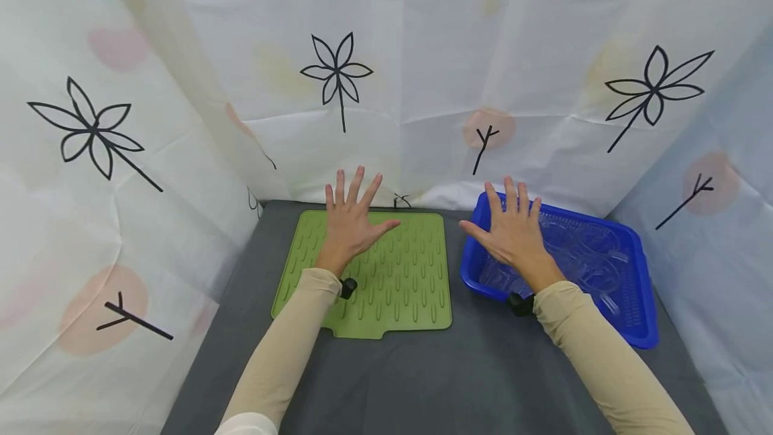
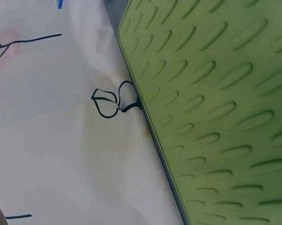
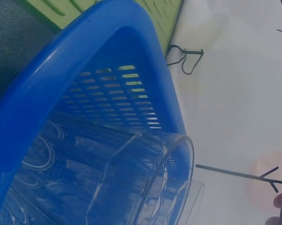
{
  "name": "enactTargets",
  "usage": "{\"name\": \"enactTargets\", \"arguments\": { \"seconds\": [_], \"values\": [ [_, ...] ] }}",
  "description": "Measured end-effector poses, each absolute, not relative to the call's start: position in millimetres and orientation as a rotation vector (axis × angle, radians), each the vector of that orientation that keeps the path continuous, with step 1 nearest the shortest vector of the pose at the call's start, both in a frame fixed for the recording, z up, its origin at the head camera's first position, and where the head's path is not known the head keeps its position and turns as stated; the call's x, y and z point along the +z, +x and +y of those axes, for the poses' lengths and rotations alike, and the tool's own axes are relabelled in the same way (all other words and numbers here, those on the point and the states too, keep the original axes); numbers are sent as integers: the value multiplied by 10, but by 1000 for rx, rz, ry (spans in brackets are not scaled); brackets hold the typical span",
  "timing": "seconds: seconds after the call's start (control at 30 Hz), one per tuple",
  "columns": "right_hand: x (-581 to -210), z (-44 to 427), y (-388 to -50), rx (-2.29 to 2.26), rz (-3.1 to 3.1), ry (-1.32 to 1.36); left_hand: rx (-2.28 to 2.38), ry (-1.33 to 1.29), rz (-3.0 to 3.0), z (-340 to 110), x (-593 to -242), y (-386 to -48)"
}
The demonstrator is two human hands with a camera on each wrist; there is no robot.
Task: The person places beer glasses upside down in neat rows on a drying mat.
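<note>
In the head view my left hand [image 1: 350, 230] is held above the green mat [image 1: 398, 274], fingers straight and spread, holding nothing. My right hand [image 1: 513, 233] is spread in the same way over the left part of the blue basket [image 1: 643, 287], also holding nothing. Clear glasses [image 1: 594, 260] lie inside the basket. The right wrist view shows one clear glass [image 3: 136, 178] close up, near the basket's perforated wall [image 3: 108, 89]. Raised oval ridges cover the mat [image 2: 216, 117] in the left wrist view.
A dark grey cloth [image 1: 410, 381] covers the table under the mat and basket. White fabric [image 1: 423, 72] printed with flowers and twigs hangs behind the table and on both sides. The basket stands to the right of the mat, with a strip of cloth between them.
</note>
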State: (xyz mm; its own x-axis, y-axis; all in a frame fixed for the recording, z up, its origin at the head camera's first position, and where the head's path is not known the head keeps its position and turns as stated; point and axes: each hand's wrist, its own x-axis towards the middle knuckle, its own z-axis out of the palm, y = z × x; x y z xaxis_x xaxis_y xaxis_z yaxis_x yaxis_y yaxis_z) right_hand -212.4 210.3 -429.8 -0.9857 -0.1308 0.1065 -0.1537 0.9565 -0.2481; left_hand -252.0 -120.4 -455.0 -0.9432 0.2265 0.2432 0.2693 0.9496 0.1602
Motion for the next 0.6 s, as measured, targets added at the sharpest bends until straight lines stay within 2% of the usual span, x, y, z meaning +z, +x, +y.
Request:
{"name": "enactTargets", "arguments": {
  "seconds": [0.6],
  "values": [
    [-4272,2341,-1985,472,-3083,229,-425,-320,-2842,-1618,-4842,-2596]
  ]
}}
